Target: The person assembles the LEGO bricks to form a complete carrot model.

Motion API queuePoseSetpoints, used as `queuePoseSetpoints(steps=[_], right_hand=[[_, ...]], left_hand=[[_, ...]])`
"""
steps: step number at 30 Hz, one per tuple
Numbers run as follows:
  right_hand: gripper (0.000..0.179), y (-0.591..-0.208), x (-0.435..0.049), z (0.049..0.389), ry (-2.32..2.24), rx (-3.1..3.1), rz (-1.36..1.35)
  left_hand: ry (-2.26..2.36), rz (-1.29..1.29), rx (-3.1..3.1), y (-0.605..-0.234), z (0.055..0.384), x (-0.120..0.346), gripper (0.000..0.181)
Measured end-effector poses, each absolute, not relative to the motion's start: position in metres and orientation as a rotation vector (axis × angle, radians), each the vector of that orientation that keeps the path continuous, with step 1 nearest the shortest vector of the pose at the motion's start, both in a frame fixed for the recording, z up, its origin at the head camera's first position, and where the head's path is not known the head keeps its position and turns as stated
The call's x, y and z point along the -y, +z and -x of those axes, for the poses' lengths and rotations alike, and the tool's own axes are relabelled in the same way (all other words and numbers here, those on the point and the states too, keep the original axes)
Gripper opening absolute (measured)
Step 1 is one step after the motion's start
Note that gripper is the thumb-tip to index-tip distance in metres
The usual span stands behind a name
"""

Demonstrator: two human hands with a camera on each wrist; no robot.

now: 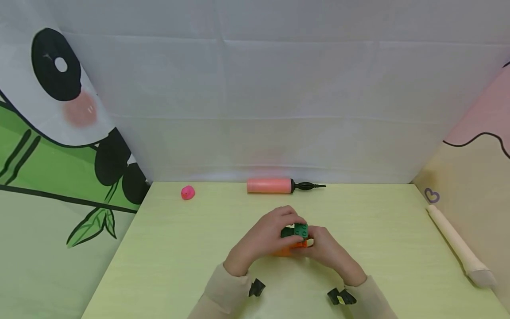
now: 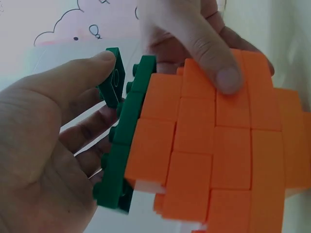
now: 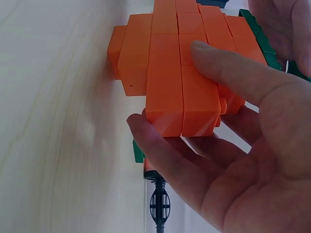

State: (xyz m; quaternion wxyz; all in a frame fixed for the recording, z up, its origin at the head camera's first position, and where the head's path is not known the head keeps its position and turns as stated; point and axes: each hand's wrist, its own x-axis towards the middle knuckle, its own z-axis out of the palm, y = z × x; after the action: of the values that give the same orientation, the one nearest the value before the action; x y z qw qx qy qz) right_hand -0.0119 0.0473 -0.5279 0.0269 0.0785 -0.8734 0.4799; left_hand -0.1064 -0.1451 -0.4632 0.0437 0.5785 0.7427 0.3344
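An orange toy-block build (image 2: 214, 145) is held by my right hand (image 1: 324, 249), the thumb laid across one face and the fingers wrapped round the other side. Dark green bricks (image 2: 127, 138) with studs run in a row along one edge of it. Between thumb and fingertips, my left hand (image 1: 271, 232) pinches a small green brick (image 2: 114, 77), close beside one end of that row. In the head view the same brick shows its studs, while both hands cover most of the orange build.
A pink air pump (image 1: 268, 186) with a black nozzle lies at the table's back edge. Left of it sits a small bright pink object (image 1: 188, 192). A pale, bat-shaped stick (image 1: 458, 243) lies along the right edge. Printed cloth panels border the table.
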Motion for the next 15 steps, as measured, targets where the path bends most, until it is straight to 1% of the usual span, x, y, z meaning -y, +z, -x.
queuePoseSetpoints(steps=[4,9,15], right_hand=[[0.023,-0.5284,-0.0475,0.0115,1.506,2.689,-0.235],[0.031,-0.5301,-0.0479,0.0113,1.499,2.739,-0.245],[0.042,-0.5312,-0.0472,0.0104,1.453,2.759,-0.410]], left_hand=[[0.974,-1.777,-2.321,-0.4670,0.1038,0.1400,0.026],[0.955,-1.732,-2.367,-0.4680,0.1006,0.1380,0.027],[0.963,-1.642,-2.382,-0.4675,0.0988,0.1382,0.027]])
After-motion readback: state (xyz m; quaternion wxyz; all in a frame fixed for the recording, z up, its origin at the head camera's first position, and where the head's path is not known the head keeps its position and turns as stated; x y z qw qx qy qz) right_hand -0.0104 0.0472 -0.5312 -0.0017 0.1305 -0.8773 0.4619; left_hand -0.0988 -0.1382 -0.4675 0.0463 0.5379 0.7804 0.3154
